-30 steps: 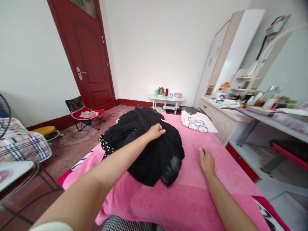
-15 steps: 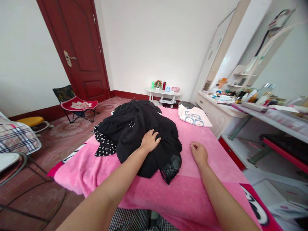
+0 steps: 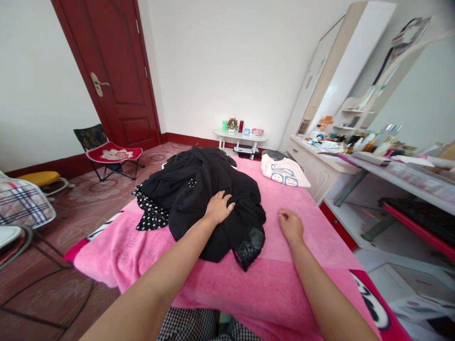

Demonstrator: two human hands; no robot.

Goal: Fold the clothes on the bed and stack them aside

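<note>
My left hand (image 3: 218,207) lies palm down with fingers spread on a heap of black clothing (image 3: 199,194). A black cloth with white dots (image 3: 152,214) sticks out at the heap's left side, and a black lace trim (image 3: 248,251) hangs at its near right corner. To the right of the heap, my right hand (image 3: 291,226) rests on the pink blanket (image 3: 263,289), loosely curled with a gap between thumb and forefinger. Nothing shows in it. A folded light pink garment with a cartoon print (image 3: 286,171) lies farther back on the right.
A low white table (image 3: 240,136) with small items stands by the far wall. At the right is a dresser (image 3: 313,158) with bottles and a shelf desk. A red folding chair (image 3: 113,152), a yellow stool (image 3: 40,178) and a plaid-covered seat (image 3: 26,201) stand at the left.
The whole view has shifted slightly to the left. Both hands keep their places on the clothing and the blanket; no item has visibly moved.
</note>
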